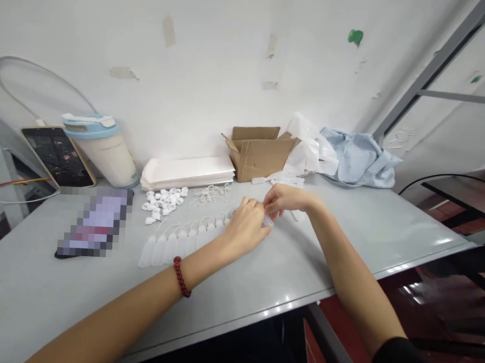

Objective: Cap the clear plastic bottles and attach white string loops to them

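My left hand (246, 225), with a red bead bracelet (181, 277) on its wrist, is closed on a small translucent plastic sleeve (268, 221). The fingertips of my right hand (282, 200) are pinched together at the sleeve's upper end, touching my left fingers; what they pinch is hidden. Left of my hands lies a row of similar translucent sleeves (169, 248) with thin white cords at their tops, partly covered by my left hand and forearm. Behind the row are a pile of small white caps (166, 200) and a heap of loose cords (212, 193).
Along the wall stand a phone (59, 155), a blue-lidded cup (106, 147), stacked white sheets (188, 170), an open cardboard box (264, 158), a white plastic bag (309, 152) and light blue cloth (357, 158). More plastic pieces (283, 178) lie before the box. A pixelated item (96, 222) lies left.
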Available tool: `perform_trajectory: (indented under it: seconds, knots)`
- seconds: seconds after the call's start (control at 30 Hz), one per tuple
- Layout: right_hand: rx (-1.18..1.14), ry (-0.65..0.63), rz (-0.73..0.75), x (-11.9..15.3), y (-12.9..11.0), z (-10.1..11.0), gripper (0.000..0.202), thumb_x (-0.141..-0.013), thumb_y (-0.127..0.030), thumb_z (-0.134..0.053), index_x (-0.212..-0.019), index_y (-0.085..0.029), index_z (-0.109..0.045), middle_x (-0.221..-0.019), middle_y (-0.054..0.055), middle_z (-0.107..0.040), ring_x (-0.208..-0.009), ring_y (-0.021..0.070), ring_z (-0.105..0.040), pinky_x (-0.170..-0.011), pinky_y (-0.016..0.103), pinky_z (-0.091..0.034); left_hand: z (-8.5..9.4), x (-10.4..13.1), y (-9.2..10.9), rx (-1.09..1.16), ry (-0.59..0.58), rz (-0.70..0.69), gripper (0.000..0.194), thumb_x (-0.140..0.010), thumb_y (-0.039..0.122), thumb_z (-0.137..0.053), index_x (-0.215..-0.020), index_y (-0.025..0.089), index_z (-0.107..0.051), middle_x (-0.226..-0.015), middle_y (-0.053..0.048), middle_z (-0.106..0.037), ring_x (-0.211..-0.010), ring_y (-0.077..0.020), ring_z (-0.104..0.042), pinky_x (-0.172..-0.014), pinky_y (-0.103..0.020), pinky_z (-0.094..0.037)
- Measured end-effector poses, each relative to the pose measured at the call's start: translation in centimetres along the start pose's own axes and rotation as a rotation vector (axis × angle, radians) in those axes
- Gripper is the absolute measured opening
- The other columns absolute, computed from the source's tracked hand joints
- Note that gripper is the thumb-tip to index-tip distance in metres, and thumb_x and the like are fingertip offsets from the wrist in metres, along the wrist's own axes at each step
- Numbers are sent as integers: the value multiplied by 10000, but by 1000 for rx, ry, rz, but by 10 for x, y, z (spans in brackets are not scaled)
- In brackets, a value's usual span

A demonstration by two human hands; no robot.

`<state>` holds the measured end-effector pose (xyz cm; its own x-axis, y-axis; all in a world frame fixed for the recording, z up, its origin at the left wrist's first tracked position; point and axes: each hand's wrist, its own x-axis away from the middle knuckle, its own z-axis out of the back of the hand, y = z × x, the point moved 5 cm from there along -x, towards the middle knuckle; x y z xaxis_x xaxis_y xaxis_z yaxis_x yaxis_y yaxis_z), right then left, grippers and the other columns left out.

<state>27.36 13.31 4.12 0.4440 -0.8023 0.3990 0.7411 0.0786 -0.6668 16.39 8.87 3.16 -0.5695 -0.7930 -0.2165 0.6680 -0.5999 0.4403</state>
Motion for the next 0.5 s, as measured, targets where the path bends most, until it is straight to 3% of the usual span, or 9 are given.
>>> perform_trajectory:
  seconds: [0.5]
  knots:
    - [-39,-36,9,-9,5,-7,113,-647,-194,-612,-708,-131,-684,-666,37,-706,-675,169,-675,-606,242,-521,-4,4,-5,-19,-53,-7,193,-732,193,-546,-905,116,-587,-950,-139,-596,-992,-294,-514,-814,-384,-474]
